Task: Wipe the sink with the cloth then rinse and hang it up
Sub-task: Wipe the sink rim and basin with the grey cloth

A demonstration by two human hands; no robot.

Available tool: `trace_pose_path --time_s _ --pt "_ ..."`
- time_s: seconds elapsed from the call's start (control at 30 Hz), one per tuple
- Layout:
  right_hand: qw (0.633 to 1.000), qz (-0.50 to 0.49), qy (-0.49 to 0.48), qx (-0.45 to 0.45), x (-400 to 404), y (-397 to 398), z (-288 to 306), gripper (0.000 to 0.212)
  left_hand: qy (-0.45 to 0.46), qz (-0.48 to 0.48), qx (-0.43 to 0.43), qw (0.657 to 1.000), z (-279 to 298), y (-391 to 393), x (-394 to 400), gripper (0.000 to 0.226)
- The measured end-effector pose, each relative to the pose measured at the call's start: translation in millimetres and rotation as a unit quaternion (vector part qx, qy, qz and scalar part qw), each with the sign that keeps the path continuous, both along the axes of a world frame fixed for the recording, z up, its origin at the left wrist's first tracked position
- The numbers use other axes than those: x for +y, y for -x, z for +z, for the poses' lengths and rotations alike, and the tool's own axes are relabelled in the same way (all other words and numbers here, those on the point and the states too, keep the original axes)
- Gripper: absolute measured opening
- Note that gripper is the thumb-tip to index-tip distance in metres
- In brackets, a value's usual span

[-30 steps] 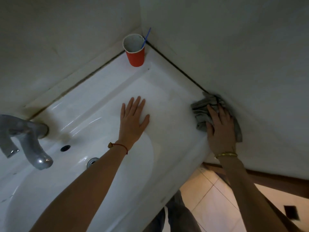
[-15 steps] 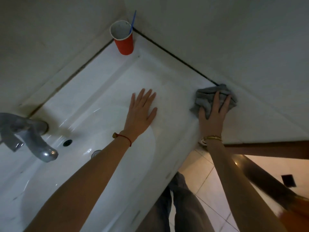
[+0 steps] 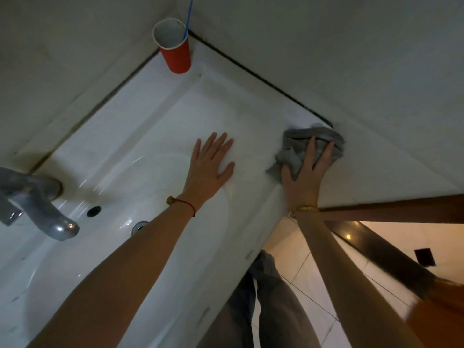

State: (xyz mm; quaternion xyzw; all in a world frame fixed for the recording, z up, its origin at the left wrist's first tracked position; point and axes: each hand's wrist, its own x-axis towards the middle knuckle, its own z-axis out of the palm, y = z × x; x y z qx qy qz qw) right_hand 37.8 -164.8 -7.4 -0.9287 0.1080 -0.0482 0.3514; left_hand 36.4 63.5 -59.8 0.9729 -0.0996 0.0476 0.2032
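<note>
The right hand (image 3: 302, 173), fingers spread, is pressing the crumpled grey cloth (image 3: 305, 146) slightly further along the white ceramic sink (image 3: 150, 126) edge by the wall than a second ago, so wiping is continuing, while the open left hand (image 3: 209, 169) is staying flat, bracing.

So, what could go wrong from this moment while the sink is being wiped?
1. The right hand presses the grey cloth at the sink's front corner beside the wall; a stroke outward could push the cloth over the edge onto the floor tiles.
2. The red cup holding a blue toothbrush stands on the back corner; a long wipe along the ledge might tip it.
3. The left hand lies flat on glossy ceramic and could slip if wet.
</note>
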Motion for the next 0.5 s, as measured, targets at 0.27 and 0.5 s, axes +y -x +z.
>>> trace_pose_path --time_s 0.27,0.5 --pt "0.995 0.055 -0.069 0.041 24 73 -1 0.1 0.0 0.0 -0.012 1.0 -3 -1 0 0.056" --pt "0.999 0.001 0.033 0.037 -7 -17 0 0.09 0.002 0.003 -0.004 1.0 0 -1 -1 0.056"
